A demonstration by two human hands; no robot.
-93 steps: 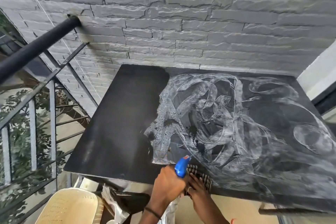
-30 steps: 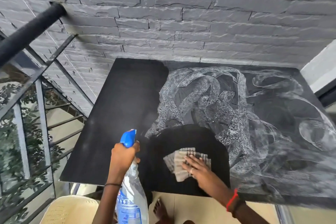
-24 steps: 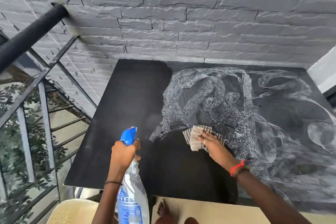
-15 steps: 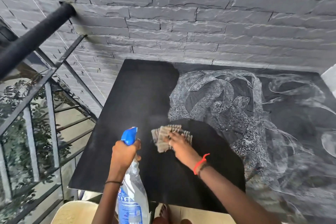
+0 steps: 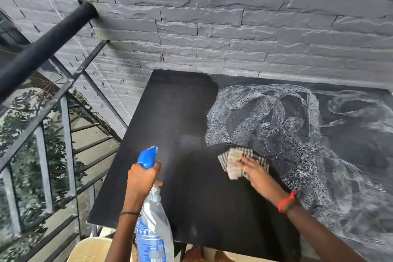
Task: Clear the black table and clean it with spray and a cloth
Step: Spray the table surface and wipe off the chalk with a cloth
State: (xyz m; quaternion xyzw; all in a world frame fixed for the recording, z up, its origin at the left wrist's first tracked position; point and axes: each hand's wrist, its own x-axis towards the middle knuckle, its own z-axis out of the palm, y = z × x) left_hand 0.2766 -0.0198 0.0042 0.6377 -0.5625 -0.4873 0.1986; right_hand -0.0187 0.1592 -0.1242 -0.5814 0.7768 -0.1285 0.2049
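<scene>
Left grip (image 5: 143, 176) clamped on spray bottle (image 5: 154, 225), right hand (image 5: 254, 169) flat on cloth (image 5: 236, 160)

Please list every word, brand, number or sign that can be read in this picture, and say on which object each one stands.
None can be read.
Spray bottle in the left hand: its blue label carries print and a small red mark, all too blurred to read.
Cloth under the right hand: only stripes, no text.
Black table: white smears, no writing.

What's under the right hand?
A striped cloth, pressed flat on the black table by the right hand. The table surface beneath the cloth is covered.
</scene>
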